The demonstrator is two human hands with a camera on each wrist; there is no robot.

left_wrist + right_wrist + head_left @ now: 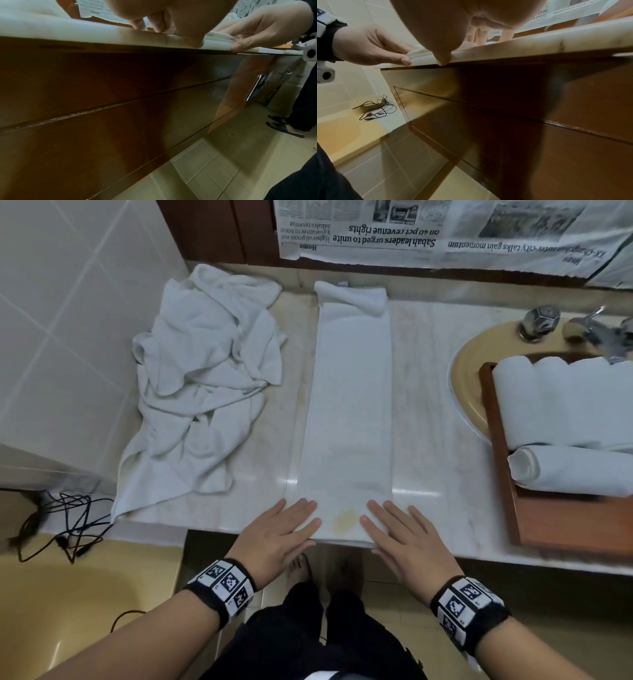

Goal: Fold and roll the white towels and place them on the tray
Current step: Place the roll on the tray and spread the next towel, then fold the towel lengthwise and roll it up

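A long white towel [349, 405], folded into a narrow strip, runs from the counter's front edge to the back, where its far end is bunched. My left hand [287, 525] and right hand [394, 529] lie on its near end with straight fingers on top. In the wrist views each thumb [404, 60] [239, 46] meets the towel's near edge [221, 39] from below, pinching it. A wooden tray [548, 525] at the right holds rolled white towels [565, 405] and a smaller roll [568, 470].
A heap of crumpled white towels [205, 392] lies left of the strip. A yellow sink [469, 378] with taps [539, 323] sits under the tray. Newspaper [445, 231] covers the back wall. Black cables [58, 522] lie on the tub ledge at left. A sandalled foot [283, 127] stands at the right.
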